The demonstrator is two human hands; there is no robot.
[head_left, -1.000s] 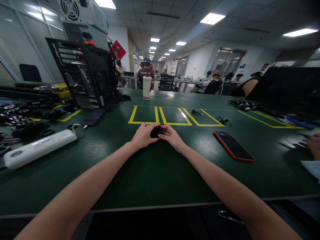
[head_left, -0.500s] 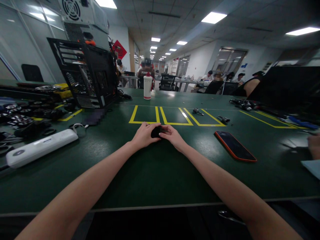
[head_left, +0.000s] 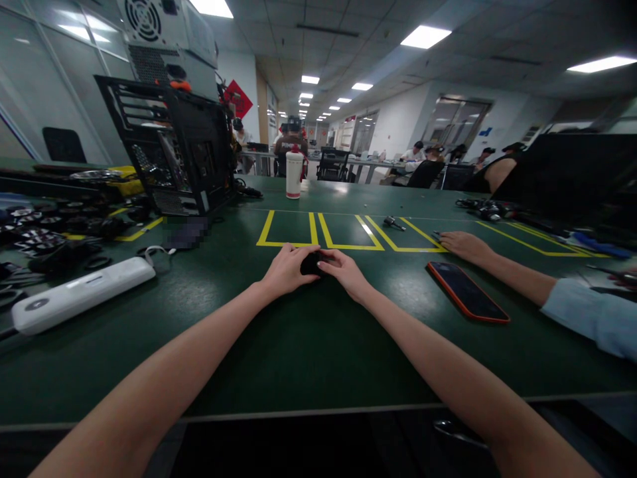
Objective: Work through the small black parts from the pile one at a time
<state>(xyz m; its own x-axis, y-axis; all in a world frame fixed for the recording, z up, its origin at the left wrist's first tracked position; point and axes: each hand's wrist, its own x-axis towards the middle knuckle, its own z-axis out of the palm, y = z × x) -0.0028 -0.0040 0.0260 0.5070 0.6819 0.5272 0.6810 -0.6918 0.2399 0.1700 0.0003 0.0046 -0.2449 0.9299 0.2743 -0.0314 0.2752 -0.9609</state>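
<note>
Close to the middle of the green table, my left hand [head_left: 287, 269] curls around a small black object [head_left: 310, 264], thumb below and fingers above. My right hand [head_left: 346, 272] meets it from the other side, with thumb and fingers pinched at the object's right edge. The fingers cover most of the object, so its exact kind does not show. Just beyond my hands lie the yellow tape outlines [head_left: 351, 247]. Inside the right-hand outline rests a small dark metal part [head_left: 394, 224].
A co-worker's hand [head_left: 462, 245] in a light blue sleeve reaches in from the right, behind an orange-cased phone [head_left: 468, 292]. On the left are a white power strip [head_left: 84, 292], black computer case [head_left: 199, 153] and dark parts [head_left: 60, 226]. A white bottle [head_left: 293, 174] stands behind.
A co-worker's hand has come in from the right to the small dark part beside the right-hand tape outline, now covering most of it. My hands and the black object have barely moved.
</note>
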